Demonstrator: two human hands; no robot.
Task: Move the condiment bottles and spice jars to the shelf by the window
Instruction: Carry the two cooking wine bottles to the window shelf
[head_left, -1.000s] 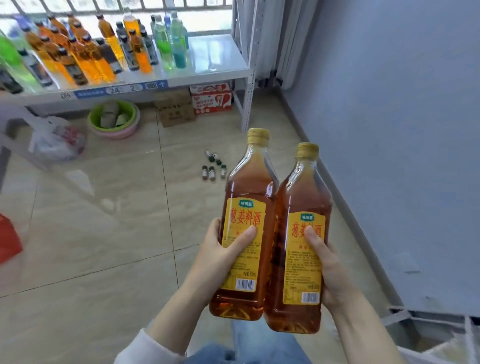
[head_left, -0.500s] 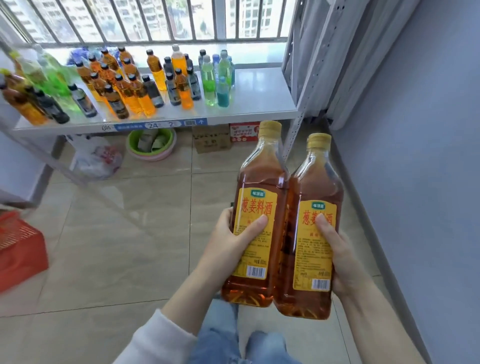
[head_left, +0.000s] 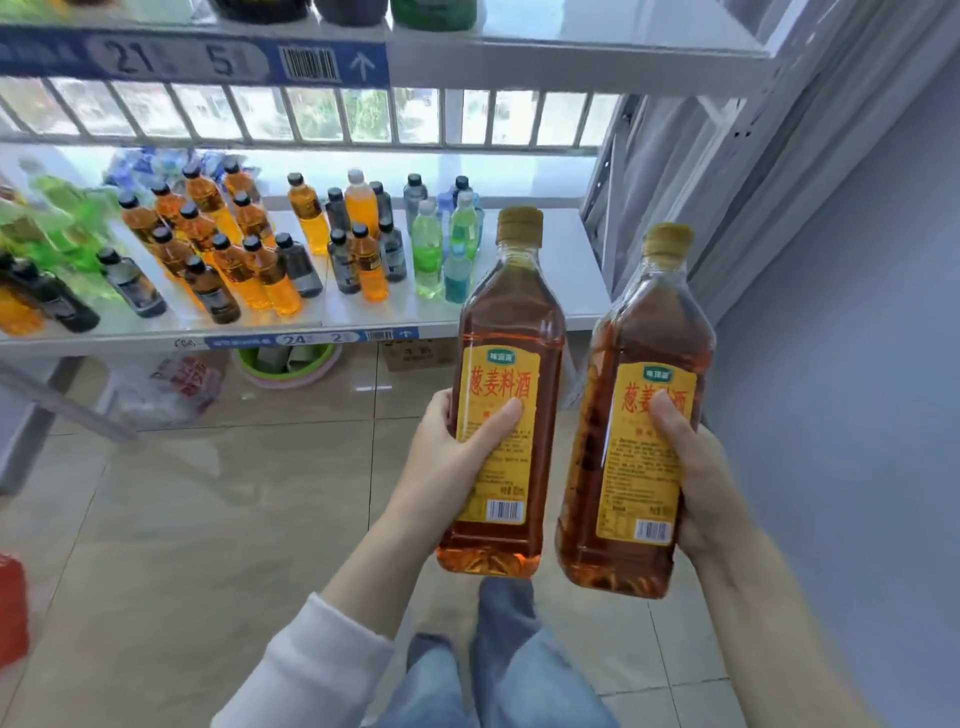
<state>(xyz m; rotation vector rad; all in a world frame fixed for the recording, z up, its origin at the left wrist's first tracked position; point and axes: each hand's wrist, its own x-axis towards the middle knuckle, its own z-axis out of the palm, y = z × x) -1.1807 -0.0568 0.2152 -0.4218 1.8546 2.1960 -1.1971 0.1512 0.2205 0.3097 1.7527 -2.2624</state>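
I hold two tall amber bottles with yellow labels and yellow caps, both upright in front of me. My left hand (head_left: 457, 457) is shut on the left amber bottle (head_left: 511, 322). My right hand (head_left: 706, 483) grips the right amber bottle (head_left: 649, 332), a small gap apart from the other. Ahead stands the white shelf by the window (head_left: 566, 260); its right end, just behind the bottle caps, is bare. Several drink bottles (head_left: 249, 244), orange, green, dark and blue, crowd its left and middle.
An upper shelf board (head_left: 519, 57) with a blue label strip crosses the top of the view. Under the lower shelf sit a green basin (head_left: 291, 364), a white plastic bag (head_left: 171, 384) and a cardboard box (head_left: 415, 356). A grey wall (head_left: 857, 364) runs along the right. A red crate (head_left: 10, 608) is at the left edge.
I have come closer to the shelf and the view has tilted up, bringing the upper shelf board into sight. The two bottles have drawn slightly apart. Both hands keep their grip.
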